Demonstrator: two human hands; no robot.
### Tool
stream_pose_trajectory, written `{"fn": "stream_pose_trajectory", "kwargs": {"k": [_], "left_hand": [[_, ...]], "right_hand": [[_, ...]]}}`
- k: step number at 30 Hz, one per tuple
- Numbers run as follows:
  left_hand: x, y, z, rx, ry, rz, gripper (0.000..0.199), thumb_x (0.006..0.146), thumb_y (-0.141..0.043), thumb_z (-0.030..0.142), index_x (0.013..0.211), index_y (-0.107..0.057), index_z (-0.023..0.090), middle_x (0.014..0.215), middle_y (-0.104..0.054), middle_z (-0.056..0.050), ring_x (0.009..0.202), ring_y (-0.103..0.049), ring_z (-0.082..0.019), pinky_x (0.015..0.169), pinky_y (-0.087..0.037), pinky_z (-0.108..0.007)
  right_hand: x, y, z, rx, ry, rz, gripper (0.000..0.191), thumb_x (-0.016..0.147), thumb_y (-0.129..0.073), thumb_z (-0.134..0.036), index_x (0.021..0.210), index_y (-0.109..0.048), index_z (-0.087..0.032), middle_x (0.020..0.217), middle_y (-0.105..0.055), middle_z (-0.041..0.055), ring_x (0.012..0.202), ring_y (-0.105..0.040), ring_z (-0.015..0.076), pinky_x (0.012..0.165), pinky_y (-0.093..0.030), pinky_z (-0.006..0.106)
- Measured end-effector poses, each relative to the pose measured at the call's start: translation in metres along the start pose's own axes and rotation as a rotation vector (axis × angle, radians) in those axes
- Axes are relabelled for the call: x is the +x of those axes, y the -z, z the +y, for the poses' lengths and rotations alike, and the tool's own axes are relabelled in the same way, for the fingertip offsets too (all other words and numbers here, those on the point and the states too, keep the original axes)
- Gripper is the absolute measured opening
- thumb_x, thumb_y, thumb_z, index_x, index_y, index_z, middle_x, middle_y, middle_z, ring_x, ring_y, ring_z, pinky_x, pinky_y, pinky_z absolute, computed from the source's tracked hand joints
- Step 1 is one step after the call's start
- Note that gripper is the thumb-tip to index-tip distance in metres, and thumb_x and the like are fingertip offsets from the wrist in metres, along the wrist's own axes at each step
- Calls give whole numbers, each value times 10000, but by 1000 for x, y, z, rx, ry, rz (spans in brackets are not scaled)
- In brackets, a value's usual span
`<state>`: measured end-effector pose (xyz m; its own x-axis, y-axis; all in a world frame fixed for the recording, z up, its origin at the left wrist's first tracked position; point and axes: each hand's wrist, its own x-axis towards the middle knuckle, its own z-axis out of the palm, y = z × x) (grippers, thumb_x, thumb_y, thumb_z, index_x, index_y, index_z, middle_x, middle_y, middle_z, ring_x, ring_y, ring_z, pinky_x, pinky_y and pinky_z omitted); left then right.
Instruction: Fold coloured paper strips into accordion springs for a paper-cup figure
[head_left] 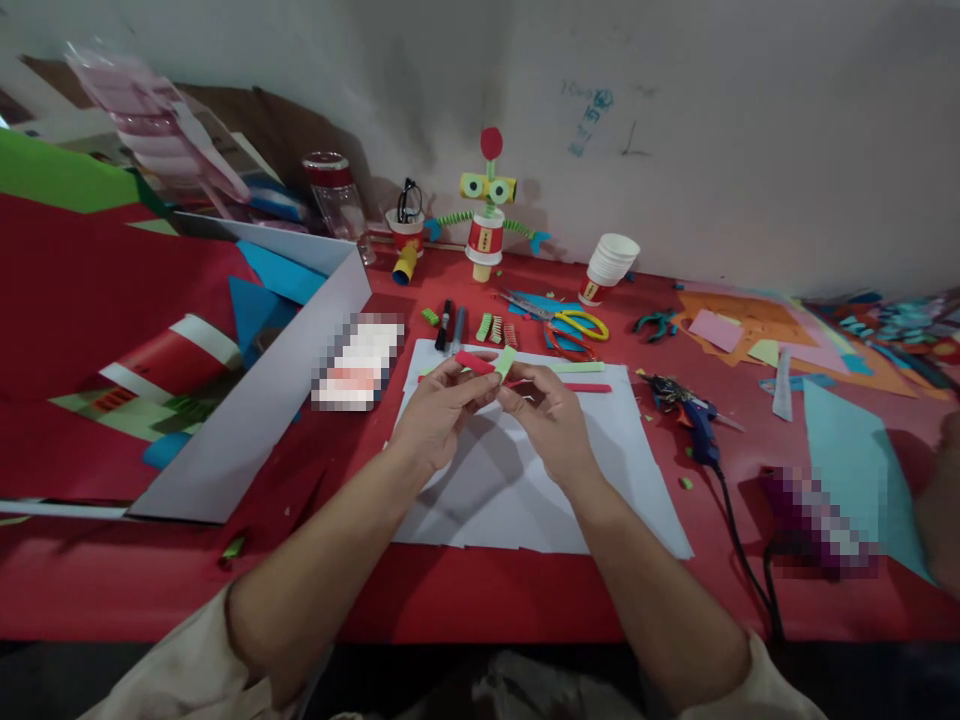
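Note:
Over a white sheet [525,500], my left hand [442,405] pinches a short red paper strip [472,362]. A light green paper strip [507,360] crosses it at its right end, and my right hand [547,415] has its fingers closed at that crossing. The fingertips of both hands nearly meet there. Behind my hands, a long green strip [589,367] and a long red strip [592,388] lie on the sheet. Several small folded paper springs [496,329] rest just past the sheet's back edge.
A paper-cup robot figure [485,237] stands by the wall. Scissors [581,322], pliers [655,325] and a corded glue gun [703,432] lie to the right. A white-walled box [277,390] fills the left, beside a blurred phone [360,362]. Stacked cups [611,262] stand behind.

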<state>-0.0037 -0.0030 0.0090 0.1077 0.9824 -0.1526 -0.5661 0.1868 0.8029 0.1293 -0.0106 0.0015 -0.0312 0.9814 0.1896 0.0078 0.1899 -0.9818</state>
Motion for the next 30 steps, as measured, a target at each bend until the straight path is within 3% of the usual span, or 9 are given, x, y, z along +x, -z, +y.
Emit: {"fn": "stream_pose_trajectory", "kwargs": {"k": [5,19,25,30], "left_hand": [[-5,-6,-2,55,-76,-18,204,647,-743,166,837,-676,196,709,-664,16,719,-611,-117,755,-467,-268],[-8,-6,-6,102,-154,0,151,683,-707,166,803,-617,182,729,-641,17,710,-613,-122,759,-482,-289],[-4,0,-8,60,-71,-25,209,662,-731,164,803,-579,188,698,-640,31,689,-638,-126,762,-482,-291],[-1,1,-4,-36,21,-15,209,651,-738,158,758,-561,189,667,-637,29,665,-638,-124,741,-482,-278]], "right_hand": [[-3,-1,-7,19,-5,70,120,776,-639,-318,839,-681,-225,849,-615,8,717,-601,136,669,-517,286],[-1,-1,-4,-5,-16,86,118,787,-612,-298,813,-685,-209,793,-616,8,689,-587,131,660,-496,279],[-1,-2,-4,156,-117,106,128,744,-646,-304,787,-706,-199,715,-631,-2,657,-574,127,633,-488,272],[-1,0,-5,275,-179,68,194,734,-655,-331,872,-720,-211,722,-651,0,642,-574,120,645,-498,283]]}}
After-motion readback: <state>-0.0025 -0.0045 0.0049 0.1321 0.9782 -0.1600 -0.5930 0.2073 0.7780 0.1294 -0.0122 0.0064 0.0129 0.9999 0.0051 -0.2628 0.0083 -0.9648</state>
